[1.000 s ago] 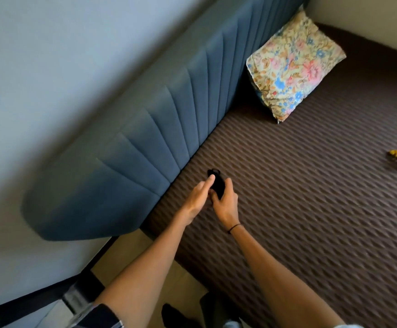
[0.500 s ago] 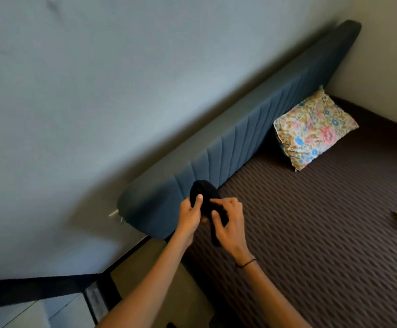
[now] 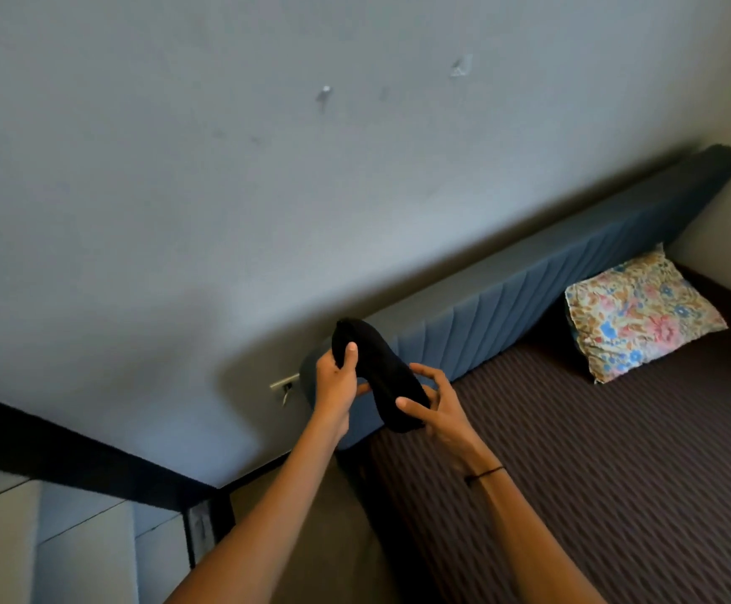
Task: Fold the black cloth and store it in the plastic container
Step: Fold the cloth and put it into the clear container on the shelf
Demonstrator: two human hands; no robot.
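The black cloth (image 3: 381, 372) is a small folded bundle held up in the air in front of the blue headboard (image 3: 529, 289). My left hand (image 3: 335, 385) grips its upper end, thumb pressed on the fabric. My right hand (image 3: 440, 411) holds its lower end from below and the right, fingers curled around it. No plastic container is in view.
A bed with a brown patterned cover (image 3: 616, 451) fills the right side. A floral pillow (image 3: 643, 311) leans on the headboard in the far corner. A grey wall (image 3: 268, 167) rises behind. Bare floor (image 3: 355, 538) lies beside the bed below my arms.
Both hands lifted the cloth from the bed surface up to headboard height. The bundle has stretched longer between the hands. My view tilted upward, and the yellow item on the bed left the frame.
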